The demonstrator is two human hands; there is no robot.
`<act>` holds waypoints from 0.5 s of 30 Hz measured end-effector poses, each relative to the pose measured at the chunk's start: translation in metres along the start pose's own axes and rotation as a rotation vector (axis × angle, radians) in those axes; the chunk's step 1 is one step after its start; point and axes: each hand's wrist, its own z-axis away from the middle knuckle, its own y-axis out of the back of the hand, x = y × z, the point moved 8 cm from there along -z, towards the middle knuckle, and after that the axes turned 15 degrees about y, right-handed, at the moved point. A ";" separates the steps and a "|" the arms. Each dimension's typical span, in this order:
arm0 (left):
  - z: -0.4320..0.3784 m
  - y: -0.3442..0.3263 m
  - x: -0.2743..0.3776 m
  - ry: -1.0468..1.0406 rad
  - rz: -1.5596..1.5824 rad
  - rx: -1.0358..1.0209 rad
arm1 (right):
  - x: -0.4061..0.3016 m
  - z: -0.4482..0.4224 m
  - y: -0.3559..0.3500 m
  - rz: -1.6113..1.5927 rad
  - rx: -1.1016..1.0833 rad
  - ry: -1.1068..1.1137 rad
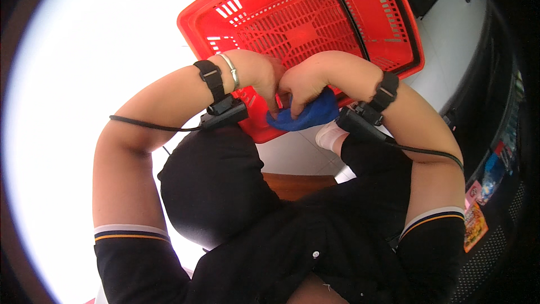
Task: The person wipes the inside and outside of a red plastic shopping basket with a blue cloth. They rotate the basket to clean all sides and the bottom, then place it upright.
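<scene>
A blue cloth (314,114) is bunched beneath my right hand (307,77), whose fingers press into it and grip it. My left hand (262,74) is right beside the right one. Its lower fingertip comes down to the left end of the cloth, and its other fingers are partly hidden. Whether the left hand grips the cloth or the basket I cannot tell. Both hands are over the near side of a red plastic shopping basket (301,36). A black handle (344,6) crosses the basket, and slots run through its walls and floor.
Black wrist straps with cabled devices (225,114) sit on both forearms. My black-clothed knees (211,177) flank the basket's near end, above a brown wooden surface (299,185). Colourful packets (476,223) line a dark rack (485,257) at right. Pale floor tiles (295,152) show below.
</scene>
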 end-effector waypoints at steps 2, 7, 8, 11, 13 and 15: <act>-0.005 0.000 0.009 -0.046 0.050 -0.070 | 0.004 0.011 -0.001 0.007 0.015 -0.018; -0.013 0.001 0.025 -0.076 0.188 -0.150 | 0.011 0.031 -0.003 0.058 0.016 -0.043; -0.015 0.000 0.027 -0.063 0.201 -0.158 | 0.009 0.034 -0.003 0.060 0.045 -0.017; -0.020 -0.002 0.029 -0.069 0.271 -0.155 | 0.008 0.043 -0.002 0.119 0.111 -0.015; -0.021 0.000 0.025 -0.068 0.320 -0.115 | 0.008 0.050 0.002 0.221 0.151 -0.042; -0.018 0.003 0.020 -0.088 0.363 -0.091 | 0.006 0.051 0.004 0.238 0.185 -0.057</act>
